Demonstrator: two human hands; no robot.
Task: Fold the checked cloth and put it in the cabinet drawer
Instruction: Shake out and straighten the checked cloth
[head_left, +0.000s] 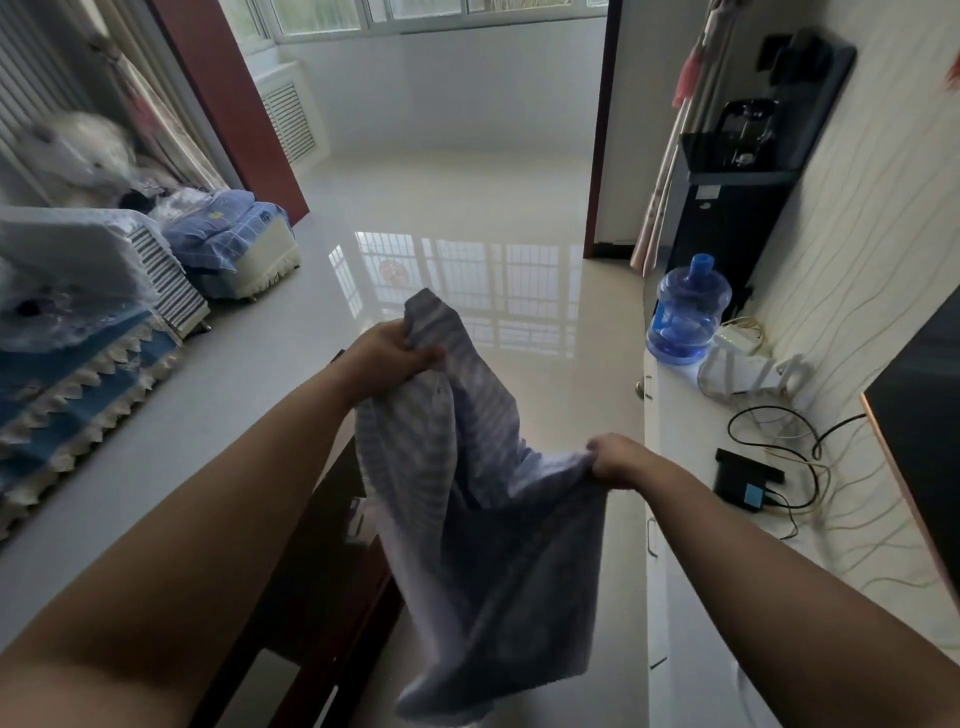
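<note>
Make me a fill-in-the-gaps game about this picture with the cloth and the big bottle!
1. The checked cloth is held up by ____ hands, the left hand and the right hand.
2. The water bottle on the white cabinet is coloured ____.
3. The left hand is ____ than the right hand.

Missing words: two; blue; higher
</note>
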